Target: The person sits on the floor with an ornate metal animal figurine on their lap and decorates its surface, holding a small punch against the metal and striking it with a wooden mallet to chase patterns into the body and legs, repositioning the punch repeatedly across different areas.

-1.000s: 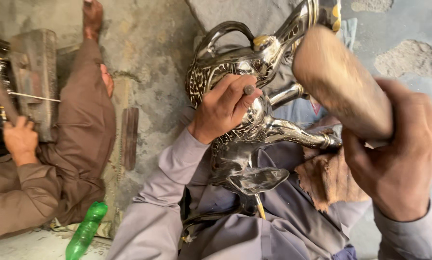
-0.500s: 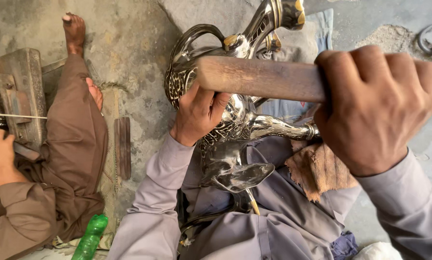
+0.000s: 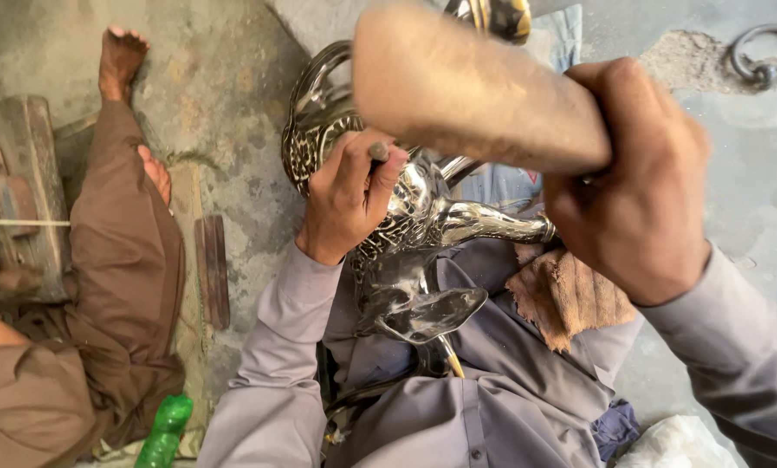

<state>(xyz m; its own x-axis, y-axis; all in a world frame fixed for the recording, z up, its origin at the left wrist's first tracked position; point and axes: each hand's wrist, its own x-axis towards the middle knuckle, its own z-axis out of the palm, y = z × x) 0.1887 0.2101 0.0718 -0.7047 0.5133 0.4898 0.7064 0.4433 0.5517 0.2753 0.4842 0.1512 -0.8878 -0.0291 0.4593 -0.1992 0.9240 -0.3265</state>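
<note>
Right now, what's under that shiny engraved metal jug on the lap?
Under the metal jug lie the grey clothes on the lap and a brown rag beside its spout. The left hand covers part of its body, so what is there is hidden.

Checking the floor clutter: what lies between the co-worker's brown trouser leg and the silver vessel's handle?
In the head view, a dark wooden strip lies on the concrete floor between the brown trouser leg and the vessel's handle; otherwise that stretch is bare.
</note>
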